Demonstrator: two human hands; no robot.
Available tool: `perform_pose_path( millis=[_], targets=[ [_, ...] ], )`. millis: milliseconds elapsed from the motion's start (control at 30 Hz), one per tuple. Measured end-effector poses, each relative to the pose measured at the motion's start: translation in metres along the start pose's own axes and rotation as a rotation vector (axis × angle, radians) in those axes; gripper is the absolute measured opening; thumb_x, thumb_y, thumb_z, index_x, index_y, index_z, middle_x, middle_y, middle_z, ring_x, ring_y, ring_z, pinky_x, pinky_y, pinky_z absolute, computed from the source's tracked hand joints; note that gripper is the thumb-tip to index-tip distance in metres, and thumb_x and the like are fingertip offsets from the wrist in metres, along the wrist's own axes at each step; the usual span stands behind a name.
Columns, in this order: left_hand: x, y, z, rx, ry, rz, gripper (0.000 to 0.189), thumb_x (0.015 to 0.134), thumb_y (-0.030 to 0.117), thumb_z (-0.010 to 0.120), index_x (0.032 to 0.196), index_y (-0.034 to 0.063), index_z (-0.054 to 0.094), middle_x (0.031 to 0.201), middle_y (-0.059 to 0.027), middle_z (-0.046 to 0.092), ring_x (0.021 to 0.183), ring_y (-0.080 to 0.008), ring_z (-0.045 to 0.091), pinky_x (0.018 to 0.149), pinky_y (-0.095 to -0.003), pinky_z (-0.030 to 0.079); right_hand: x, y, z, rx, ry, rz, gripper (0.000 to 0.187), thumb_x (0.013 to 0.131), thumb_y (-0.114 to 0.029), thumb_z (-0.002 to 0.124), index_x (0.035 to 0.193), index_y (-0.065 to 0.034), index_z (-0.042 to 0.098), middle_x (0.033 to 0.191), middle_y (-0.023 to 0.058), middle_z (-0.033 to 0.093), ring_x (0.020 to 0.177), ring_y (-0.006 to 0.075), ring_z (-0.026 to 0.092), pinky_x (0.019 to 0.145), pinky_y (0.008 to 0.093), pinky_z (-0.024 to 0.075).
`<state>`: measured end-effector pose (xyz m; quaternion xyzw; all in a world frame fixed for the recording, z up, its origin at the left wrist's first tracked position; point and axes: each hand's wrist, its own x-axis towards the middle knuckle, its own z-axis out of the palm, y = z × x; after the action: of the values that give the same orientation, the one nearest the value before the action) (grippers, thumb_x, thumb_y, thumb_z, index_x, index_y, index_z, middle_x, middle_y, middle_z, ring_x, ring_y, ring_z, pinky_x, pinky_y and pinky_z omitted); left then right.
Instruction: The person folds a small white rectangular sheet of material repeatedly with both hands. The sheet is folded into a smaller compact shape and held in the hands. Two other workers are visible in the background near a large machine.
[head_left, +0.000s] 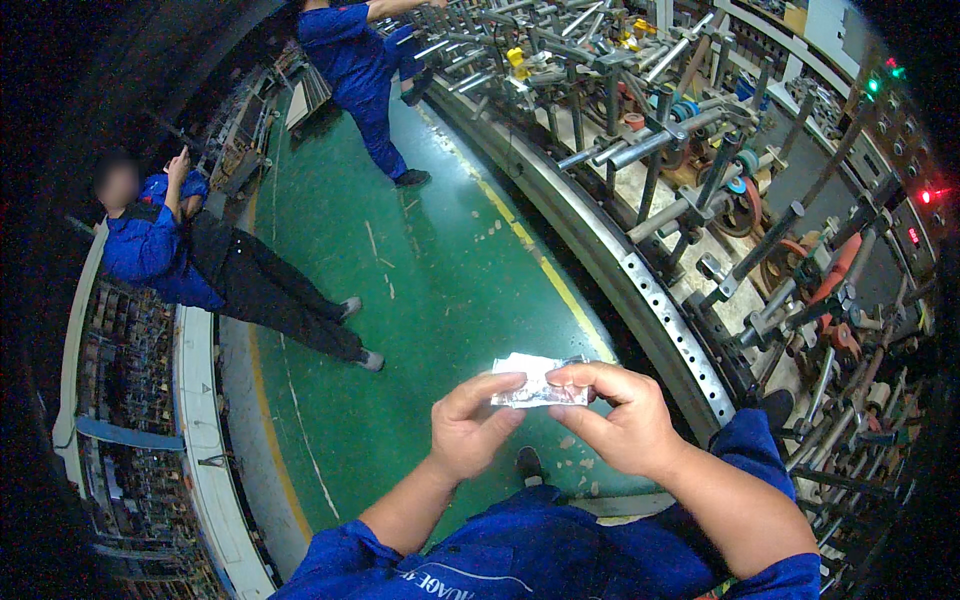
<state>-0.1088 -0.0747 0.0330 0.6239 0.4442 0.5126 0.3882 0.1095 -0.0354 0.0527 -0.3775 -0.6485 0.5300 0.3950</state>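
A small, shiny silver foil packet (534, 381) is held out in front of my body, above the green floor. My left hand (474, 420) pinches its left end between thumb and fingers. On the other side, my right hand (621, 414) grips the right end the same way. The foil looks creased and catches the light, so what it contains cannot be seen. Both forearms reach forward from rolled blue sleeves.
On the right runs a long machine bed with a perforated metal rail (675, 337), crowded with steel rods, clamps and rollers (739, 206). A co-worker (161, 251) stands at left by a white-edged machine (199, 420). Another person (349, 67) is farther up the green aisle (390, 277).
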Motion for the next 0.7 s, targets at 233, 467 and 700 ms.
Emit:
perform_pose_path(
  millis=[233, 467, 700],
  targets=[
    [0.0, -0.002, -0.004, -0.009, -0.015, -0.019, 0.019, 0.086, 0.004, 0.076, 0.105, 0.002, 0.073, 0.104, -0.0113, 0.073, 0.098, -0.0192, 0.069, 0.087, -0.0309, 0.053, 0.001, -0.002, 0.0, 0.087, -0.012, 0.007, 0.029, 0.082, -0.004, 0.079, 0.11, -0.0033, 0.072, 0.096, 0.0076, 0.071, 0.083, 0.0128, 0.065, 0.076, 0.0274, 0.0519],
    [0.002, 0.002, -0.002, -0.01, 0.029, -0.054, 0.014, 0.086, 0.0, 0.074, 0.1, 0.0018, 0.074, 0.1, -0.0113, 0.073, 0.095, -0.0183, 0.068, 0.083, -0.0297, 0.053, -0.002, -0.003, 0.0, 0.026, -0.004, -0.022, 0.018, 0.083, -0.005, 0.078, 0.099, -0.0024, 0.071, 0.089, 0.0073, 0.07, 0.08, 0.0136, 0.064, 0.073, 0.0285, 0.0509],
    [-0.001, 0.009, 0.019, -0.055, 0.216, -0.181, 0.01, 0.084, 0.003, 0.077, 0.092, 0.0028, 0.071, 0.093, -0.0074, 0.072, 0.085, -0.0129, 0.066, 0.077, -0.0274, 0.052, 0.0, 0.0, 0.003, -0.01, 0.083, -0.067, 0.011, 0.084, -0.005, 0.077, 0.091, -0.0022, 0.069, 0.09, 0.0071, 0.069, 0.08, 0.0137, 0.064, 0.073, 0.028, 0.0508]
  ],
)
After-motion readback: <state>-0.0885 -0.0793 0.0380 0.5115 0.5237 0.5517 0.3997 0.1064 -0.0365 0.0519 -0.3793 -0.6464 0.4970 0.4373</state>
